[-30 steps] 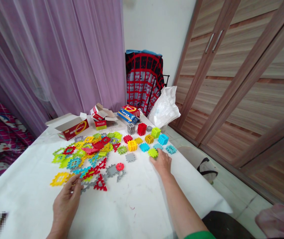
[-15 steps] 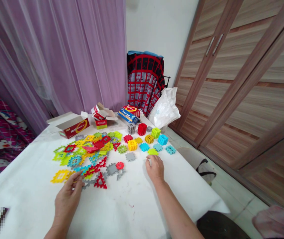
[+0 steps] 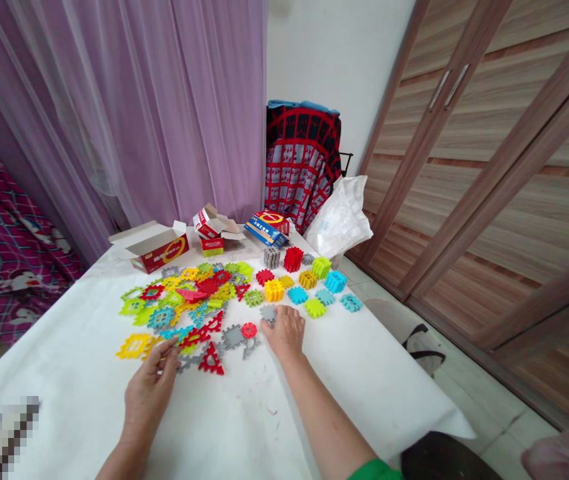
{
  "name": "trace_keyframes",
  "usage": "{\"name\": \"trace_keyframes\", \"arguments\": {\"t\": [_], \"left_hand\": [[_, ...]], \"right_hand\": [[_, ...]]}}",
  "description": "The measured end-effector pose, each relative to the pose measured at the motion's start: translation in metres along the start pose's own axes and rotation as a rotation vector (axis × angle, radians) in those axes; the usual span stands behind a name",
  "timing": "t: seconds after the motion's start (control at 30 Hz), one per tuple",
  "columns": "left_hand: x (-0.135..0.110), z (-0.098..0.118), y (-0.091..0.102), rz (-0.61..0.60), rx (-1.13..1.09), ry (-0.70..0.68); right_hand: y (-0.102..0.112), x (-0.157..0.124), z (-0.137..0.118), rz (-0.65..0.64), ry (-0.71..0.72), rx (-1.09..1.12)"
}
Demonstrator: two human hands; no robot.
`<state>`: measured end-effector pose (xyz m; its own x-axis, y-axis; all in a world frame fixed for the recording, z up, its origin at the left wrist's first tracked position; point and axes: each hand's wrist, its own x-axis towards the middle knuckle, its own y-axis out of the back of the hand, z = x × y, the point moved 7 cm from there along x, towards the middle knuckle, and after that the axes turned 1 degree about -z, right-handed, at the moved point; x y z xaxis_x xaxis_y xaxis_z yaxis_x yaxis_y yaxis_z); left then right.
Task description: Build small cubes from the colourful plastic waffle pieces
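My right hand (image 3: 287,333) is over the near right part of a flat grey square gear-edged piece (image 3: 267,312), thumb and fingers apart at its edge. The piece still lies on the table. My left hand (image 3: 154,377) rests by the near side of the pile of interlocking toy pieces (image 3: 199,297), its fingers loosely bent and the thumb apart. Beside it are a yellow frame piece (image 3: 134,345) and a red triangle piece (image 3: 211,360). Several pieces stand sorted on the right, among them a flat green square (image 3: 315,307), a yellow block (image 3: 274,290) and a red block (image 3: 293,259).
Along the back of the white-covered table (image 3: 229,427) are an open red box (image 3: 162,255), another small opened box (image 3: 212,245), a blue box (image 3: 266,230) and a white plastic bag (image 3: 342,217). A wooden wardrobe (image 3: 504,167) stands at the right.
My right hand has moved left from the flat green square to the grey square piece. My left hand stays by the pile. The view has shifted slightly.
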<state>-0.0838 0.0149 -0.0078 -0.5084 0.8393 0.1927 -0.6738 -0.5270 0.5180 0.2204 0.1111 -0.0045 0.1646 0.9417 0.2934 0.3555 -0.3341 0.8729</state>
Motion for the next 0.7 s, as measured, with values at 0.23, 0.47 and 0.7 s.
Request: {"name": "trace_keyframes", "arguments": {"t": [0.23,0.47,0.7], "left_hand": [[0.002,-0.004,0.000,-0.008,0.037,0.000],[0.003,-0.008,0.000,-0.018,0.052,-0.010],[0.004,-0.007,-0.003,-0.035,0.040,-0.011]], "right_hand": [[0.005,-0.006,0.009,0.005,0.041,0.020],[0.014,-0.018,0.032,0.046,0.086,0.122],[0.030,-0.020,0.071,-0.056,-0.041,-0.109]]}}
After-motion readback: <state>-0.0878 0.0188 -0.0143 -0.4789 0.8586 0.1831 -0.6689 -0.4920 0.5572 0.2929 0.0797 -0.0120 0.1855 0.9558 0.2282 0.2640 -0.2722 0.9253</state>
